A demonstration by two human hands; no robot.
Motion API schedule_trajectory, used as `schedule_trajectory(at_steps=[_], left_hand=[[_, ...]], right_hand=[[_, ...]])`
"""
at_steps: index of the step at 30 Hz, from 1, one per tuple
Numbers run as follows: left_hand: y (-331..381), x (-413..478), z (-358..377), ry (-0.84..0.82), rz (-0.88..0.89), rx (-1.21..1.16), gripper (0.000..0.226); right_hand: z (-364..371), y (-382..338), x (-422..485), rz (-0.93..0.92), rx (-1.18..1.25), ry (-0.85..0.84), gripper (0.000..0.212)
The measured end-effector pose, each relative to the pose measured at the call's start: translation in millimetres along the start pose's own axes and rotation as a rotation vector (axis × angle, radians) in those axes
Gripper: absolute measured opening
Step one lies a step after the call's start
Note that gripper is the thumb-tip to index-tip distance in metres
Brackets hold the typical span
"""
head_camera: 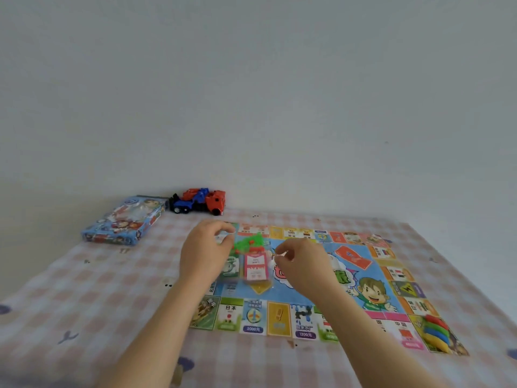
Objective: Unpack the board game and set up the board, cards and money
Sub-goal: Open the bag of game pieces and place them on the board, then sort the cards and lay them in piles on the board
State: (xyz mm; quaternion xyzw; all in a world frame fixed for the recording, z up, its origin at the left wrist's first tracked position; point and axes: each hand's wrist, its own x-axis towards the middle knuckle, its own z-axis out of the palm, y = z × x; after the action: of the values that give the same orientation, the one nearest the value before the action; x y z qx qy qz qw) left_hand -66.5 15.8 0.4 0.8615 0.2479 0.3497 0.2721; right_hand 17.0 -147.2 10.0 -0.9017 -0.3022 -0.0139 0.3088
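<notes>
Head view: pinched a clear plastic bag [253, 268] of pink cards and green and red plastic bits by its two upper corners. The left hand [205, 247] had thumb and forefinger closed on the left corner, and the right hand [300, 261] likewise on the right. Held it over the middle of the colourful printed game board [363, 278] (touching or lifted, could not tell), spread flat on the pink-and-white checked cloth [92, 298]. Saw a blue cardboard game box [123, 224] and a red-and-blue toy truck [200, 201] off the board, far left by the wall. Saw red, green, blue and yellow plastic pieces [436, 330] stacked on the board's near right corner.
</notes>
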Motion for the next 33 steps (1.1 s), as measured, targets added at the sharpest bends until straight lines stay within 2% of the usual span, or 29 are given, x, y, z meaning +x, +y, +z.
schedule_trajectory(at_steps=[5,12,17,24,26,29,33], left_hand=[[-24,8,4,0.008,-0.058,-0.078,0.015],[-38,12,12,0.01,-0.092,-0.151,0.02],[-36,10,16,-0.039,-0.123,-0.208,0.03],[-31,13,11,-0.109,-0.353,-0.545,0.049],[-29,14,10,-0.178,-0.457,-0.685,0.051],[-21,14,7,-0.356,-0.603,-0.955,0.04],[-14,10,3,-0.581,-0.656,-1.063,0.028]], right_hand=[[22,-13,16,0.029,-0.028,-0.019,0.038],[32,-10,28,0.066,0.013,-0.04,0.042],[38,-7,22,0.042,0.112,0.068,0.038],[40,2,18,-0.015,0.285,0.193,0.027],[42,4,19,-0.042,0.304,0.236,0.024],[44,5,20,-0.081,0.308,0.28,0.021],[47,5,20,-0.115,0.342,0.283,0.017]])
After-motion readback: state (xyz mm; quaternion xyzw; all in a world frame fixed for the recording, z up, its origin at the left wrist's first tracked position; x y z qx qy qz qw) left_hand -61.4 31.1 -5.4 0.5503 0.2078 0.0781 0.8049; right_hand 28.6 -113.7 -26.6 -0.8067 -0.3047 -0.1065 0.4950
